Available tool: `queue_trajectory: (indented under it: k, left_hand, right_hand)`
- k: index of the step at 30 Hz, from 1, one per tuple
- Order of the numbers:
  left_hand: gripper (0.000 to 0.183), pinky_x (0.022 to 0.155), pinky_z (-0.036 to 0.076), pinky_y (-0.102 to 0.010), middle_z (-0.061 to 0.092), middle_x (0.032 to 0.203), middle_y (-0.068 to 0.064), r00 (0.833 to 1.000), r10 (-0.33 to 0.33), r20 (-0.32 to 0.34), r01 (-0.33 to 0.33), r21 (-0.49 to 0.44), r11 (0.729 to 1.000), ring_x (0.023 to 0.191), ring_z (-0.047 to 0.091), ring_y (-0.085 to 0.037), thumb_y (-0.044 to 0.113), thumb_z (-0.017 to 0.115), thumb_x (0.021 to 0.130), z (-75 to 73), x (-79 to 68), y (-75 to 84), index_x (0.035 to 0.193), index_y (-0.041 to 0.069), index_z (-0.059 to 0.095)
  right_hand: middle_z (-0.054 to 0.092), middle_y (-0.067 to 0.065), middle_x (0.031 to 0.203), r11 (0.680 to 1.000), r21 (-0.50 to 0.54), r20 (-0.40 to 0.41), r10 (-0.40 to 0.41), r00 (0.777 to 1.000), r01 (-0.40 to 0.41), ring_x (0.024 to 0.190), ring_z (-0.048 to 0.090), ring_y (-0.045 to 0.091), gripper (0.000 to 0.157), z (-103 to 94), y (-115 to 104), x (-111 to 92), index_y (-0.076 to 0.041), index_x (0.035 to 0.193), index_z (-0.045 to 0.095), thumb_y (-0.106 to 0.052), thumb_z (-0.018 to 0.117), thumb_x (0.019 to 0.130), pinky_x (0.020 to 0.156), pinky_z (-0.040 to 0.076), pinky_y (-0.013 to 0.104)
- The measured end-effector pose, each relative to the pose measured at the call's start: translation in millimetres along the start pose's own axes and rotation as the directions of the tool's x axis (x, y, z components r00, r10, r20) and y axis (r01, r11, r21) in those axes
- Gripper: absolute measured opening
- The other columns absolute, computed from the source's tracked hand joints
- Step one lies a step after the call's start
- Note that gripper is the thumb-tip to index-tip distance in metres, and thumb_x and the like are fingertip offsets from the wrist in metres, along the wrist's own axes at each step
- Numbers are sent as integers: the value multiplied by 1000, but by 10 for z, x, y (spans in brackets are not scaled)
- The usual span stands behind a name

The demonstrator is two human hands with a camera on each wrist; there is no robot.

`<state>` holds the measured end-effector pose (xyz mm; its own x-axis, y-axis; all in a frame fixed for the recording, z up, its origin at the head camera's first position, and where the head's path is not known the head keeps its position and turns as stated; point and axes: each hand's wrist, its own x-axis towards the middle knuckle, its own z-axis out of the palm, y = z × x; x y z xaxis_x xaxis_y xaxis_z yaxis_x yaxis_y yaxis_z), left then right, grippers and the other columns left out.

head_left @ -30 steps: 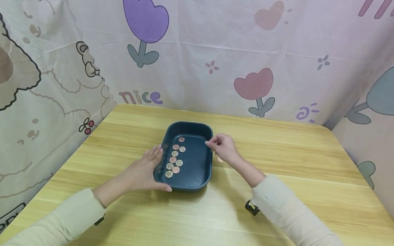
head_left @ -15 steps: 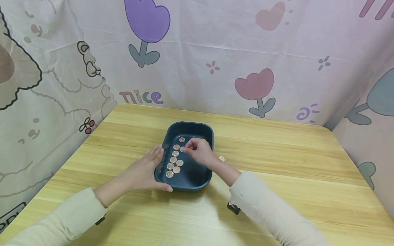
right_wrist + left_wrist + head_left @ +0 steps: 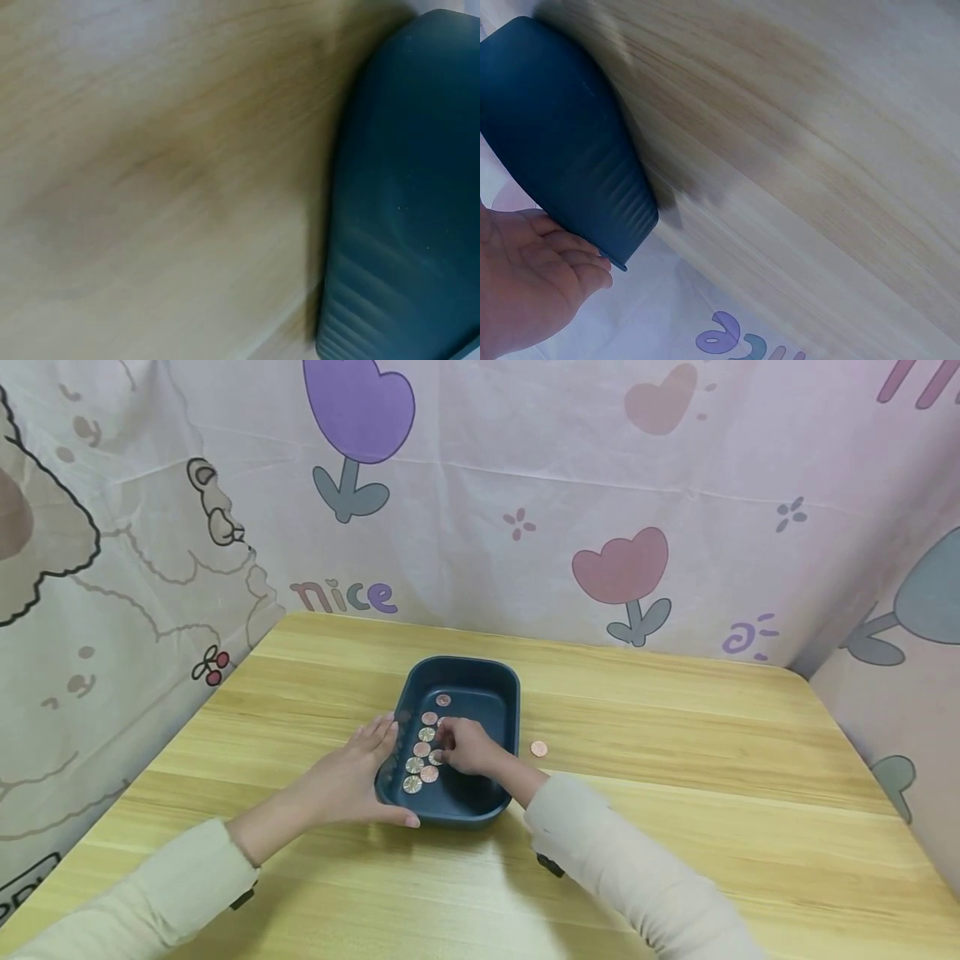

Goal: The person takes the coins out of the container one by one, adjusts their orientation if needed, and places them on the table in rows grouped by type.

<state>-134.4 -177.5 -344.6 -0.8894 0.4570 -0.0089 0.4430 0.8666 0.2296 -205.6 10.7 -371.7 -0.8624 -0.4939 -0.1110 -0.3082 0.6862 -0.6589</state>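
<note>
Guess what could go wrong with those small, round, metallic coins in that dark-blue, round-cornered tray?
The bare right hand sits low among the coins, so it might knock neighbours askew. The left hand rests against the tray; a hard push could slide it. One copper-coloured coin lies outside on the pale wooden table and might be forgotten.

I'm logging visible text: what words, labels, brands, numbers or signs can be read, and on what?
"nice": on the back wall cloth; partly, upside down, in the left wrist view.
Boxed lettering, lower left cloth: cut off, unreadable.
Coins: markings too small to read.
</note>
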Motion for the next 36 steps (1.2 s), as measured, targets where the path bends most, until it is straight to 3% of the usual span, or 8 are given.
queue_trajectory:
  k: [5, 16, 24, 30, 36]
  left_hand:
    - [124, 104, 35, -55, 23, 149, -28, 1000, -7, 1, 7, -1, 1000, 138, 23, -44, 74, 67, 58, -2, -4, -5, 140, -11, 29]
    - [122, 107, 31, -53, 23, 149, -28, 1000, 12, -6, -12, -8, 1000, 138, 23, -43, 71, 69, 59, -10, 2, 2, 139, -12, 29]
    - [124, 107, 32, -52, 22, 149, -28, 1000, 2, -2, -2, -6, 1000, 139, 22, -42, 73, 68, 58, 3, 7, -4, 140, -11, 29]
    - [124, 109, 29, -51, 22, 149, -28, 1000, 7, -5, -7, -4, 1000, 139, 22, -42, 73, 68, 58, 11, 8, -8, 140, -11, 29]
    - [124, 108, 30, -52, 22, 149, -28, 1000, 6, -9, -6, -2, 1000, 139, 22, -42, 73, 68, 58, 9, -1, -5, 140, -11, 29]
  right_hand:
    - [58, 4, 76, 998, -65, 29, 18, 999, -16, 67, 48, 11, 11, 40, -17, 44, -4, 90, 61, -4, 68, 82, 60, 39, 19]
    - [61, 9, 84, 996, -82, -29, 45, 999, -47, 70, 51, 15, 17, 97, -29, 62, -2, 100, 56, -5, 63, 85, 62, 42, 23]
    - [59, 5, 73, 985, -151, -30, 83, 996, -87, 64, 50, 13, 8, 97, -36, 67, -5, 84, 60, -8, 67, 83, 58, 41, 22]
    - [61, 5, 76, 973, -184, -27, 139, 990, -141, 68, 52, 14, 12, 72, -60, 42, -5, 85, 61, -12, 70, 82, 62, 44, 25]
    - [53, 2, 65, 981, -128, -45, 141, 989, -146, 60, 49, 12, 15, 45, -44, 25, -5, 74, 58, -10, 71, 81, 55, 39, 21]
